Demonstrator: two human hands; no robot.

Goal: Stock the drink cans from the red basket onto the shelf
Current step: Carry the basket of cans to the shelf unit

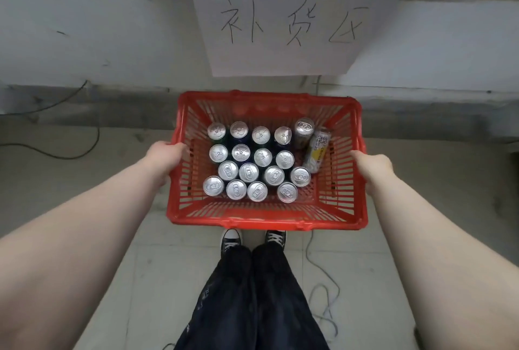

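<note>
A red plastic basket [266,219] hangs in front of me above the floor, held by both sides. My left hand [165,157] grips its left rim and my right hand [372,165] grips its right rim. Inside stand several drink cans [248,172] upright in rows, silver tops up. At the right side one silver and yellow can [317,150] leans tilted against the basket wall, beside a taller upright can [304,130]. No shelf is in view.
A white paper sign [283,20] with handwritten characters hangs on the pale wall ahead. A grey ledge [84,102] runs along the wall base. Cables lie on the tiled floor at left [56,155] and right [323,288]. My legs and shoes [252,240] are below the basket.
</note>
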